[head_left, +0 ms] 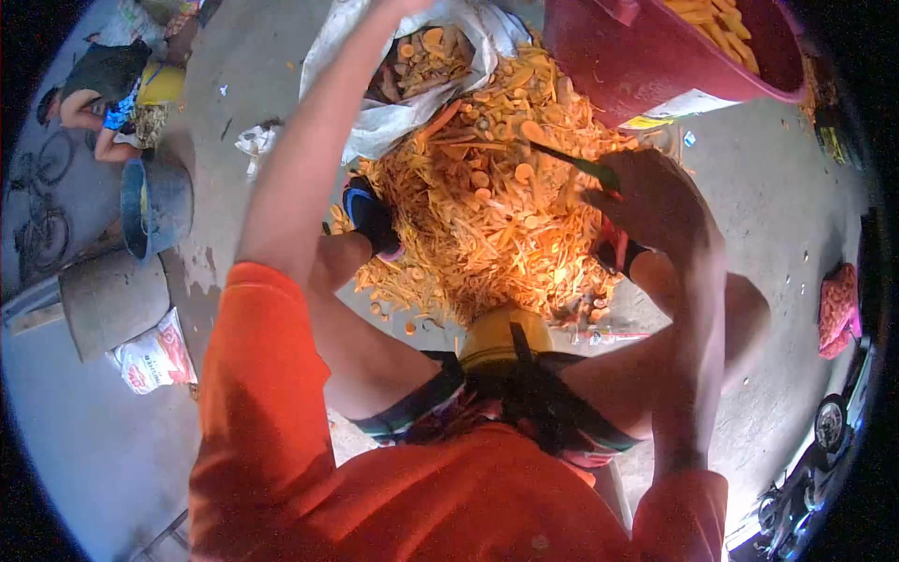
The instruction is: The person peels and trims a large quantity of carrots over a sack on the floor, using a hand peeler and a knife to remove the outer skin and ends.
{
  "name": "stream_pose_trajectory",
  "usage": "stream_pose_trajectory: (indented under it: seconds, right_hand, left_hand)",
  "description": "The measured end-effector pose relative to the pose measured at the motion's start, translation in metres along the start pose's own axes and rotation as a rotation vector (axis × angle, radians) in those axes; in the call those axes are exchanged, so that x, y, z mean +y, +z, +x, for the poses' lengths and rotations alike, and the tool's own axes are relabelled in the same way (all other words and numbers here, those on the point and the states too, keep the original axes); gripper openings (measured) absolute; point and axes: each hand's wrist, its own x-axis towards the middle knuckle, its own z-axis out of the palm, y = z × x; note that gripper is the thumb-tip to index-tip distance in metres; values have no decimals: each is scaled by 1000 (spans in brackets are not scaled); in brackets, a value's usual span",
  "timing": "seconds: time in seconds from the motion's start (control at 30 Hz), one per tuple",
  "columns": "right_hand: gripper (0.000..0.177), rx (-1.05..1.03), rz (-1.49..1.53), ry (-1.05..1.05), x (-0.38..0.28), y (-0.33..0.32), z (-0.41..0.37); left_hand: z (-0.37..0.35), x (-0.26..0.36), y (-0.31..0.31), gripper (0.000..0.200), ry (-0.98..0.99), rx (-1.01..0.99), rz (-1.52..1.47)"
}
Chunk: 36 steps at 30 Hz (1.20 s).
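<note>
My right hand (651, 197) is closed round the green handle of a knife (567, 157), its dark blade pointing left over a large heap of orange peelings and round slices (496, 206). The heap lies on the floor between my feet. My left arm reaches up over a white sack (375, 131) that holds more peelings and slices. Only a blurred bit of my left hand (407, 5) shows at the top edge; its fingers are hidden. At the upper right, a dark red tub (609, 66) contains peeled orange pieces (721, 28).
A yellow container (506, 337) is between my legs. Another person (89, 108) bends at the upper left near a blue-grey bucket (173, 206). A printed bag (157, 356) lies at left, a red net sack (838, 309) at right, a motorcycle (805, 478) at lower right.
</note>
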Motion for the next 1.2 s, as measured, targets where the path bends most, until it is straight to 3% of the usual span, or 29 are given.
stream_pose_trajectory:
  seconds: [0.03,0.07,0.1,0.13,0.2,0.23,0.33,0.47,0.5,0.57,0.63,0.7,0.8,0.87,0.9,0.93,1.0,1.03,1.07,1.13,1.2]
  right_hand:
    - [26,53,16,6,-6,-2,-3]
    - [26,44,14,5,-6,0,-4]
    - [25,96,-27,-42,-3,3,-4]
    - [23,147,-68,-87,-1,6,-1]
    - [22,34,2,18,-4,3,7]
    - [21,-62,67,124,-5,0,13]
    - [19,-176,-21,245,-14,-6,29]
    - [23,-78,-19,145,-16,-3,29]
    - [23,-78,-16,147,-16,-4,30]
    - [24,-104,-1,157,-16,-6,28]
    - [23,-100,24,155,-16,-8,26]
    - [23,-89,48,143,-16,-9,23]
    - [20,-25,-61,54,-13,-7,18]
    - [21,-55,-24,52,-12,-9,15]
    - [23,22,-85,4,-14,-11,10]
    - [23,42,-88,2,-13,-12,7]
    - [24,158,-91,-41,-16,-14,-1]
    - [24,-12,74,76,-23,-27,-1]
    - [24,6,70,60,-23,-26,-2]
    - [26,40,249,57,-16,-10,0]
    - [27,22,553,134,-11,2,7]
  left_hand:
    - [-20,-52,5,17,-165,16,150]
    - [-36,-100,15,36,-224,-122,431]
    - [-55,-144,25,46,-87,-188,430]
    - [-71,-192,51,37,9,-32,661]
    - [-100,-169,53,35,-312,-296,602]
    - [-100,-193,63,35,-324,-310,592]
    - [-99,-251,84,48,-75,-327,662]
    - [-85,-256,72,56,77,-436,737]
    - [-80,-214,61,51,14,-564,750]
    - [-77,-218,62,45,-42,-698,760]
    - [-75,-255,60,32,96,-633,429]
    - [-76,-279,52,29,171,-597,431]
    - [-93,-257,28,27,381,-455,-269]
    - [-96,-223,20,34,-87,-465,186]
    - [-105,-217,16,39,-45,-282,38]
    - [-107,-183,3,39,-28,-274,47]
    - [-128,-91,-32,40,-429,-100,-324]
    - [-128,-96,-48,39,-287,-210,-416]
    - [-132,-71,-62,39,-273,-195,-403]
    - [-149,-19,-80,45,-264,-10,-729]
    - [-166,12,-67,60,-457,30,-922]
